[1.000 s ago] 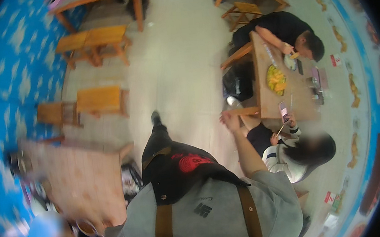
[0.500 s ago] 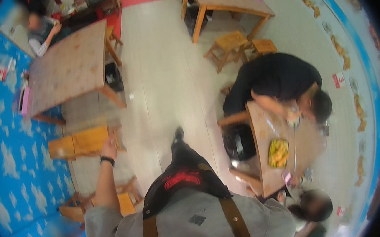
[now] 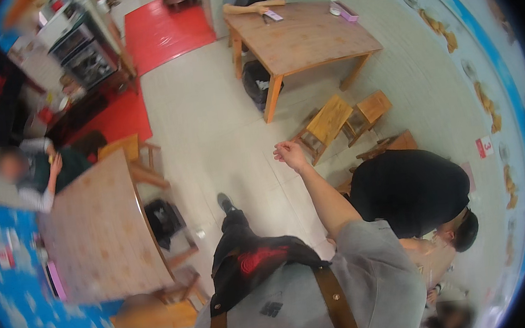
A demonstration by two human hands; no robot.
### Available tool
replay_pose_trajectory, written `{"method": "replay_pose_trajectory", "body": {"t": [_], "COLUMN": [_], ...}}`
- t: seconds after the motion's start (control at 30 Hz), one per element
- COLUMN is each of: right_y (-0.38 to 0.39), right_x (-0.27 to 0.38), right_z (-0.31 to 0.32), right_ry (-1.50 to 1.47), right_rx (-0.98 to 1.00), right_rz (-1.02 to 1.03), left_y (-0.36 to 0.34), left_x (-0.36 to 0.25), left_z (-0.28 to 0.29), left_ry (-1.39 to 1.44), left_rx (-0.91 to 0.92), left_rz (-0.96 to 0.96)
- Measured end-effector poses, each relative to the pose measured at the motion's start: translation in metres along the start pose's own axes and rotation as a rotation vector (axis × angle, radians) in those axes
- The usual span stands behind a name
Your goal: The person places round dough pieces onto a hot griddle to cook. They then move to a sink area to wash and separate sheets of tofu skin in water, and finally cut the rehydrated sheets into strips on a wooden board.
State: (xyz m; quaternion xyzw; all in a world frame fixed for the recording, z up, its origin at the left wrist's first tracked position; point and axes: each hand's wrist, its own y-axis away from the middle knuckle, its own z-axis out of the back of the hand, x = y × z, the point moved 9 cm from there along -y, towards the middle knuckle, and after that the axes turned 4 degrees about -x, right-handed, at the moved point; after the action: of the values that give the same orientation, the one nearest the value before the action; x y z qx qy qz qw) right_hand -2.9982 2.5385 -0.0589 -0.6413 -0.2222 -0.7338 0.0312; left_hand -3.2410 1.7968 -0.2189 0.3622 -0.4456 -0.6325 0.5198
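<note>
Hovering near a stool [image 3: 329,119], the right hand [image 3: 289,155] is handling nothing, fingers loosely parted; the left hand isn't showing.

A yellow-brown wooden stool [image 3: 329,119] stood just above and right of the frame's centre.
Its rectangular seat ran diagonally toward upper right; it seemed upright, though blur softened the legs.

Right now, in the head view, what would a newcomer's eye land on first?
Probably the person's bare right hand, held out near the middle over pale floor tiles, just left of a wooden stool in the picture. Next, the bright red floor covering at the top, left of centre, and the blue cloud-patterned wall at lower left.
</note>
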Motion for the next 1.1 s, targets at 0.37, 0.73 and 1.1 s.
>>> {"method": "replay_pose_trajectory", "body": {"t": [0.37, 0.73, 1.1], "right_y": [-0.105, -0.619, -1.250], "right_x": [-0.195, -0.069, 0.376], "right_z": [0.009, -0.177, -0.377], "right_ry": [0.959, 1.035, 0.292], "right_rx": [0.500, 0.805, -0.002], "right_rz": [-0.746, -0.532, 0.137], "left_y": [-0.100, -0.253, -0.316], "left_x": [-0.646, -0.754, -0.848], "left_z": [0.597, 0.760, 0.907], "left_ry": [0.860, 0.835, 0.207], "left_rx": [-0.239, 0.099, 0.004], "left_rz": [-0.634, -0.355, 0.051]}}
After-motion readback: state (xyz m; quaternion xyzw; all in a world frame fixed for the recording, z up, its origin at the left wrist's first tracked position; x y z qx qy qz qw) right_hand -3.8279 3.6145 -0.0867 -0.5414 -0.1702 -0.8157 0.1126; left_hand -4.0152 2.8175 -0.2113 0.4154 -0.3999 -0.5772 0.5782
